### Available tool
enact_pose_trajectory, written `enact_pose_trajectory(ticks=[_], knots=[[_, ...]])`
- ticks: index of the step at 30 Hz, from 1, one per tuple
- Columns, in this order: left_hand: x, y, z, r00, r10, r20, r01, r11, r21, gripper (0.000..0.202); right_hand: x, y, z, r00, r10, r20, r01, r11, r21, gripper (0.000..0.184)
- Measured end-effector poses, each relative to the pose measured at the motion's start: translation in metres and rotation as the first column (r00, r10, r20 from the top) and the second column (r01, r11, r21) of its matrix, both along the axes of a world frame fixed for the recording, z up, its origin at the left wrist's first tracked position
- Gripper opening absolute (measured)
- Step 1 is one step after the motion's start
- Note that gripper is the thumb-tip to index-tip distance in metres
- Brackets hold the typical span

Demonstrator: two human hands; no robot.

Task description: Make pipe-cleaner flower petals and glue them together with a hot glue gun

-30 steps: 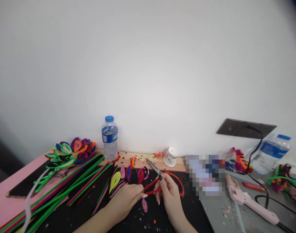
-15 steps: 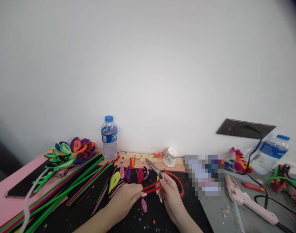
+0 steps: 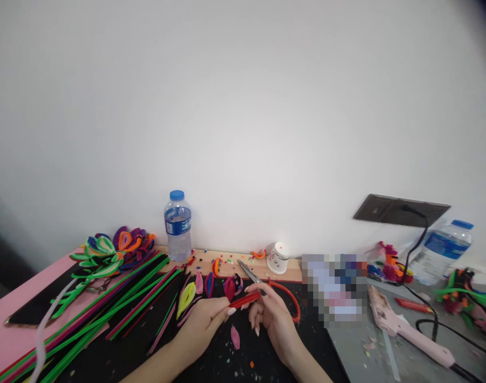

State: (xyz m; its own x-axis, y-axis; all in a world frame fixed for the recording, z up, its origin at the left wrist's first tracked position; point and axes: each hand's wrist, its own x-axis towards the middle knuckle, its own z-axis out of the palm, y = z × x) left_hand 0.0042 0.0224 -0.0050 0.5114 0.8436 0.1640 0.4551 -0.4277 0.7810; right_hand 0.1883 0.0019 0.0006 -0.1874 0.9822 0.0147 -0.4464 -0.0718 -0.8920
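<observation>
My left hand [image 3: 207, 322] is closed in a pinch on one end of a folded red pipe cleaner [image 3: 243, 302]. At its other end, the fingers of my right hand [image 3: 275, 322] curl round the strip. Just beyond the right hand lie scissors [image 3: 249, 271], blades pointing away to the left, handles mostly hidden. A curved orange-red length [image 3: 294, 299] shows behind the right hand; I cannot tell whether it joins the held strip. Near my left hand are a yellow looped petal [image 3: 186, 299] and a magenta one [image 3: 229, 287]. A pink petal [image 3: 235, 338] lies between my wrists.
Long pipe cleaners [image 3: 119, 303] and a looped flower bundle [image 3: 119, 247] fill the left. A water bottle [image 3: 178, 226] and an upturned paper cup [image 3: 278, 258] stand at the wall. On the right lie a pink glue gun [image 3: 410, 335], its black cord [image 3: 412, 255] and a red cutter [image 3: 413, 305].
The red strip has drawn together into a tighter, straighter band between my hands. My right fingers have shifted along it, loosening from their earlier pinch. The scissors stay in place.
</observation>
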Motion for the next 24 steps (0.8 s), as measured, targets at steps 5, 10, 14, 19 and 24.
enact_pose_trajectory(ticks=[5, 10, 14, 19, 24], knots=[[0.0004, 0.0005, 0.0020, 1.000, 0.008, 0.022, -0.008, 1.000, -0.029, 0.034, 0.0030, -0.0029, 0.0024, 0.997, 0.075, 0.022, -0.076, 0.995, 0.070, 0.027], [0.0017, -0.0005, 0.0033, 1.000, -0.001, 0.018, 0.001, 0.999, -0.043, 0.034, -0.0001, -0.0010, -0.0005, 0.991, 0.052, 0.126, -0.059, 0.997, 0.052, 0.034], [0.0025, -0.0032, 0.0016, 0.998, -0.054, 0.018, 0.055, 0.997, -0.062, 0.035, -0.0044, 0.0010, -0.0016, 0.957, -0.012, 0.289, 0.020, 0.999, -0.026, 0.024], [0.0022, -0.0073, 0.0032, 0.996, -0.061, 0.059, 0.066, 0.993, -0.096, 0.036, -0.0056, 0.0030, -0.0054, 0.949, -0.078, 0.304, 0.090, 0.996, -0.025, 0.029], [0.0014, -0.0087, 0.0069, 0.994, -0.086, 0.060, 0.093, 0.987, -0.132, 0.037, -0.0069, 0.0044, -0.0062, 0.941, -0.105, 0.322, 0.114, 0.993, -0.010, 0.035]])
